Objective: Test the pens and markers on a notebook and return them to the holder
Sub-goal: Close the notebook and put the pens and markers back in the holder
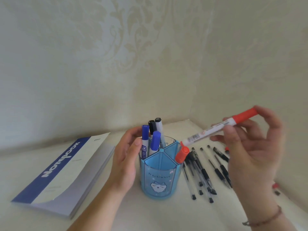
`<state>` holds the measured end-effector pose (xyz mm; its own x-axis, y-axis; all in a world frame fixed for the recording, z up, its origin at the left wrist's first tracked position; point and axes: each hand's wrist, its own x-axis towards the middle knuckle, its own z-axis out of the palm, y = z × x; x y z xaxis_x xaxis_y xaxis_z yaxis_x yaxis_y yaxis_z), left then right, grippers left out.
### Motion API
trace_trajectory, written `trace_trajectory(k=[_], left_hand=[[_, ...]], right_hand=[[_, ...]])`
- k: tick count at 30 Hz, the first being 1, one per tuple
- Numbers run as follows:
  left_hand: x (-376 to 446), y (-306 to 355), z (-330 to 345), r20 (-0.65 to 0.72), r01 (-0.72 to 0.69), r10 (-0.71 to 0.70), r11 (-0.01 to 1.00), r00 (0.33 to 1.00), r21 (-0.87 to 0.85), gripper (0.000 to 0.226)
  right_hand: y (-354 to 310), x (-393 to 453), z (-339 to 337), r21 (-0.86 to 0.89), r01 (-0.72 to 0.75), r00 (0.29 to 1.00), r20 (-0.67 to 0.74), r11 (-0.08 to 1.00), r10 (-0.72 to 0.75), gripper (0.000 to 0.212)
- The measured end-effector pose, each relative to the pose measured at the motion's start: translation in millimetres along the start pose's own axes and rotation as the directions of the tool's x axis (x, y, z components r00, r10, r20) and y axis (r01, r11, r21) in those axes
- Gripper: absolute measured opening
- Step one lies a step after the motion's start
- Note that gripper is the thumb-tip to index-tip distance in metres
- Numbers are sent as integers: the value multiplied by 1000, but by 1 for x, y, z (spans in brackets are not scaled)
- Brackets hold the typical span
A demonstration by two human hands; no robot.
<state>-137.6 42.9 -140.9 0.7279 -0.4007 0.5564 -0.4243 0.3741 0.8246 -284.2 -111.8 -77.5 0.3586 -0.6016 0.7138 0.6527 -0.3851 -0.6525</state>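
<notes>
Head view: we find the left hand (126, 157) curled against the blue holder (160, 176), apparently steadying it for insertion. The right hand (250, 147) pinches a red marker (216, 129) by its barrel, low end at the holder's rim beside a second red marker (182, 155) already standing inside. The closed notebook (66, 172) lies left; black pens (205, 172) lie loose right, awaiting return.
</notes>
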Motion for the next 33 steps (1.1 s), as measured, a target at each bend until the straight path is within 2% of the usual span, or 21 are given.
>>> trace_trajectory(k=[2, 4, 5, 7, 8, 10, 12, 13, 14, 19, 24, 26, 27, 28, 29, 30, 31, 32, 33], left_hand=[[0, 0, 1, 1, 4, -4, 1000, 1000, -15, 45], [0, -1, 1, 0, 2, -2, 1000, 1000, -26, 44], [1, -1, 1, 2, -3, 3, 1000, 1000, -25, 44], [1, 0, 1, 3, -14, 14, 1000, 1000, -16, 44], [1, 0, 1, 2, -15, 15, 1000, 1000, -13, 43], [1, 0, 1, 4, -13, 13, 1000, 1000, -10, 41], [1, -1, 0, 9, -8, 8, 1000, 1000, -16, 40], [1, -2, 0, 9, -7, 7, 1000, 1000, -19, 40], [1, -2, 0, 6, -5, 5, 1000, 1000, -20, 41], [1, -3, -2, -11, -16, 15, 1000, 1000, -15, 41], [0, -2, -2, -11, -20, 19, 999, 1000, -38, 42], [0, 0, -1, -13, -25, 25, 999, 1000, -38, 37], [0, 0, -1, -16, -30, 30, 999, 999, -39, 35], [1, 1, -1, -20, -36, 35, 998, 999, -43, 34], [1, 1, -1, -25, -43, 42, 998, 999, -43, 35], [1, 1, 0, -30, -45, 44, 998, 999, -39, 36], [1, 1, 0, -33, -43, 42, 998, 999, -35, 37], [1, 1, 0, -34, -39, 38, 999, 999, -32, 38], [1, 1, 0, -34, -35, 34, 999, 999, -29, 38]], right_hand=[[6, -4, 1, -26, -20, 994, 103, 999, 23, 35], [11, -5, -3, -199, 17, 977, 210, 980, 26, 25], [12, -3, -7, -285, 40, 978, 209, 958, 22, 24], [15, 6, -23, -490, 29, 993, 117, 872, 33, 24], [18, 12, -34, -636, -13, 996, 59, 771, 66, 24], [33, 24, -62, -886, -148, 971, -46, 440, 233, 27], [50, 31, -85, -963, -248, 887, -184, 102, 423, 34], [56, 32, -91, -969, -246, 848, -221, -11, 482, 37], [59, 32, -93, -970, -233, 822, -237, -73, 517, 37], [66, 26, -87, -972, -164, 773, -233, -170, 590, 35], [71, 22, -90, -972, -125, 753, -222, -197, 619, 29], [67, 24, -87, -978, -99, 771, -190, -181, 607, 31], [62, 26, -84, -985, -101, 800, -164, -140, 578, 35], [56, 27, -80, -992, -116, 847, -124, -48, 517, 41], [48, 28, -73, -984, -138, 904, -77, 116, 420, 49], [39, 26, -63, -927, -145, 957, -43, 345, 287, 57], [27, 23, -49, -792, -132, 987, -47, 596, 156, 63], [15, 18, -35, -595, -96, 995, -72, 798, 67, 65], [5, 13, -23, -388, -48, 997, -79, 921, 19, 62]])
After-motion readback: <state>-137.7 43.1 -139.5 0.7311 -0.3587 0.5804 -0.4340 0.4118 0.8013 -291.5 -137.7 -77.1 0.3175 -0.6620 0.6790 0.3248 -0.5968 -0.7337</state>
